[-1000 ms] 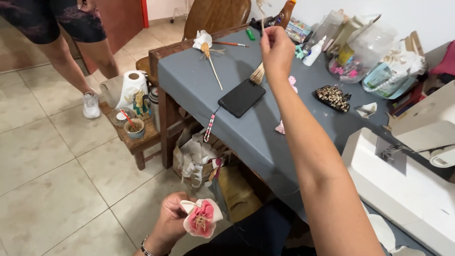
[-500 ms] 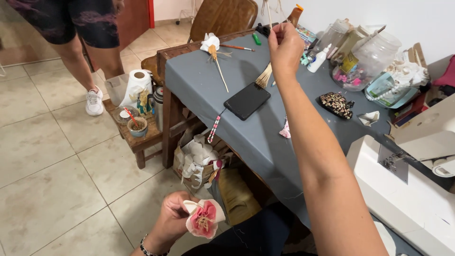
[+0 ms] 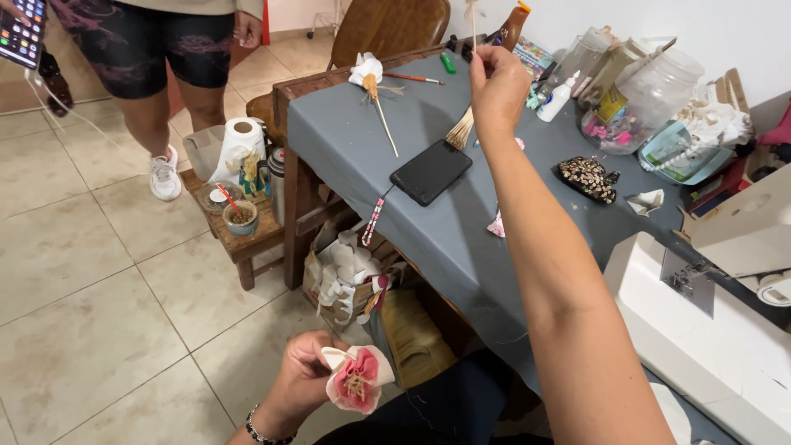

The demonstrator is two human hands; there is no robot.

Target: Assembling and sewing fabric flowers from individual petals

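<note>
- Head view, landmark = grey cloth-covered table [image 3: 428, 239].
- Left hand [image 3: 301, 383] sits low, off the table's near edge and over the tiled floor. Its fingers are pinched closed on a small gathered fabric flower, pink centre with cream petals [image 3: 356, 377].
- Right hand [image 3: 498, 82] is raised over the far part of the table, arm fully stretched. Fingertips are pinched on a thin pale thread or strand [image 3: 473, 21] running up out of frame. Can't tell whether a needle is in there.
- Step, my read: a stitch is being drawn tight, with the thread pulled away from the flower. The thread between the two hands isn't visible.
- Next move would need the thread kept taut and the flower's gathers kept pinched.
- On the table under the right hand: black phone lying flat [image 3: 431, 171] and a bundle of pale straw-like sticks [image 3: 460, 130] just beside it.
- Further along the table: white-and-tan flower on a thin stick [image 3: 371, 78] and clear plastic jars [image 3: 651, 95] at the far side.
- White sewing machine [image 3: 709, 338] stands at the table's right end, near the stretched arm.
- Another person's legs in dark shorts [image 3: 169, 58] stand left of the table, well apart, beside a low wooden stool [image 3: 247, 235].
</note>
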